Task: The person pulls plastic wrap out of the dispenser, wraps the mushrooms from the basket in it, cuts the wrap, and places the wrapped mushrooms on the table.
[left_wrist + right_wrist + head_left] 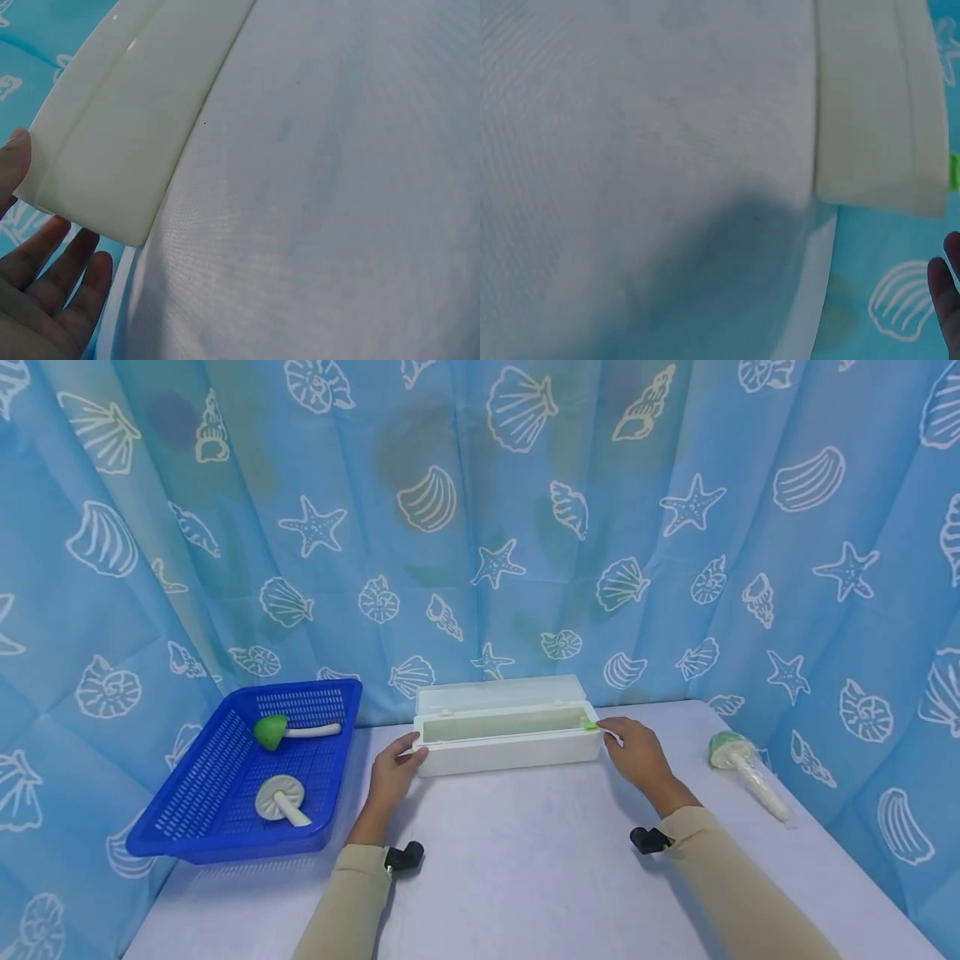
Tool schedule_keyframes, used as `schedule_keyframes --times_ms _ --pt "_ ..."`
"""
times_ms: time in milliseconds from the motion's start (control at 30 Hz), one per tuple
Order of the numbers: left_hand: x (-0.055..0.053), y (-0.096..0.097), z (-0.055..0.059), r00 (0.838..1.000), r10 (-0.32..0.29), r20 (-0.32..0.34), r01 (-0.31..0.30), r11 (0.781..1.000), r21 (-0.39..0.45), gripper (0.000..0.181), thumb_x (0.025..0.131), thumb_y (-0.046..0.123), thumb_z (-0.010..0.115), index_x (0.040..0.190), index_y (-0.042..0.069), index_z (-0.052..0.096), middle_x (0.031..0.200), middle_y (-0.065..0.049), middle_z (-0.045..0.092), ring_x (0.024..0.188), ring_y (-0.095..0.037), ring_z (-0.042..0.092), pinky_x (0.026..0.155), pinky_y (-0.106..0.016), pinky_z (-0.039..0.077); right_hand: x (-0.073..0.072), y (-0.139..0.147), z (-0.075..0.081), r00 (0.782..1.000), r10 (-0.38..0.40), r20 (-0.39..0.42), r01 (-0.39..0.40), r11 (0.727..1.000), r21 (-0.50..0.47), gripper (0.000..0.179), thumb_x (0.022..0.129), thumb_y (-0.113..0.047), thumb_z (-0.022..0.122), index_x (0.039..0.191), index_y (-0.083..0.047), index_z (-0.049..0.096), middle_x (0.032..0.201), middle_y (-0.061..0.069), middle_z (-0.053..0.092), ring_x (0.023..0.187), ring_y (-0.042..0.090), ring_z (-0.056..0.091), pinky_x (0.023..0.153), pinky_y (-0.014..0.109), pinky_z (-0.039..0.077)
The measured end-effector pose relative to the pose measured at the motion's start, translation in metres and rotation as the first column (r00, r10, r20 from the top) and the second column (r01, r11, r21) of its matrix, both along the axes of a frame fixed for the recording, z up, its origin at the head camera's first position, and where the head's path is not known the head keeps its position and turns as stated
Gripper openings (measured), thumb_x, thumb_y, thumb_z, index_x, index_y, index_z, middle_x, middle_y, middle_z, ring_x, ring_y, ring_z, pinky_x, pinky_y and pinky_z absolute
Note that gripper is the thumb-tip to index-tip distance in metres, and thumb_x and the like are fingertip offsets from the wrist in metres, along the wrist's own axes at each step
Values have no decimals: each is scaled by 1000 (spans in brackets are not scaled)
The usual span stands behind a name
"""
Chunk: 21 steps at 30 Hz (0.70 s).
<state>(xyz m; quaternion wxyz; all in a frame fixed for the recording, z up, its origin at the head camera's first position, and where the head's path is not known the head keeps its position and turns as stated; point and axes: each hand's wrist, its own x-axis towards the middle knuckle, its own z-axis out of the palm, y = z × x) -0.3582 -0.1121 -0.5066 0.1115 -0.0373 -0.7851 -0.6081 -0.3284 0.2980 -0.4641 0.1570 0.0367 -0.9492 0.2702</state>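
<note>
From here I see the left hand (pixel 41 307) at the end of a glossy off-white box (pixel 124 142), one digit against its rim, three spread fingers by the end face. Blue patterned cloth (pixel 30 52) hangs beyond; pale tabletop (pixel 322 195) lies alongside.

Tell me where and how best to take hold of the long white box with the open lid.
Grip the long white box by its two short ends, left hand coming from the left, right hand from the right. It lies crosswise, so that should balance it best; the translucent lid stands open along the back and would probably obstruct a grip there.
</note>
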Motion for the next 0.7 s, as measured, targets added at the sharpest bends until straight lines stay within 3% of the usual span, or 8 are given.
schedule_keyframes --times_ms 100,300,500,600,700 --pt "0 0 -1 1000 5 -20 -5 1000 5 46 90 27 71 130 7 61 129 -16 59 110 -34 61 87 -44 51 -3 -10 -4 998 40 -43 -37 997 64 32 95 -4 54 126 0 63 130 19 57 123 40 48 100 55 38" --pt "1 -1 1 1000 -3 -7 3 999 32 46 90 24 72 131 6 60 130 -17 58 111 -35 61 91 -47 49 -7 -27 -7 989 50 -142 -32 991 130 32 91 2 52 117 0 69 120 16 63 113 37 53 96 50 44" --pt "0 -2 3 1000 -1 28 0 999 39 48 88 24 74 131 7 61 131 -17 58 112 -34 61 92 -47 48 -8 -59 -5 946 161 -280 -73 951 301 31 84 4 57 107 -7 75 110 8 70 105 34 57 89 56 43" --pt "-1 -2 4 999 -3 37 2 999 44 48 88 25 74 131 7 61 131 -17 58 112 -34 61 92 -47 48 -8 -84 -2 945 196 -262 -85 921 380 31 84 1 59 109 -9 74 113 5 69 107 32 56 91 56 39" --pt "0 -3 4 999 3 38 -5 999 50 47 88 24 74 131 7 61 130 -18 58 111 -34 61 90 -46 49 -7 -113 3 951 246 -187 -150 896 417 30 87 -4 59 113 -10 72 120 4 66 110 29 54 91 54 40"
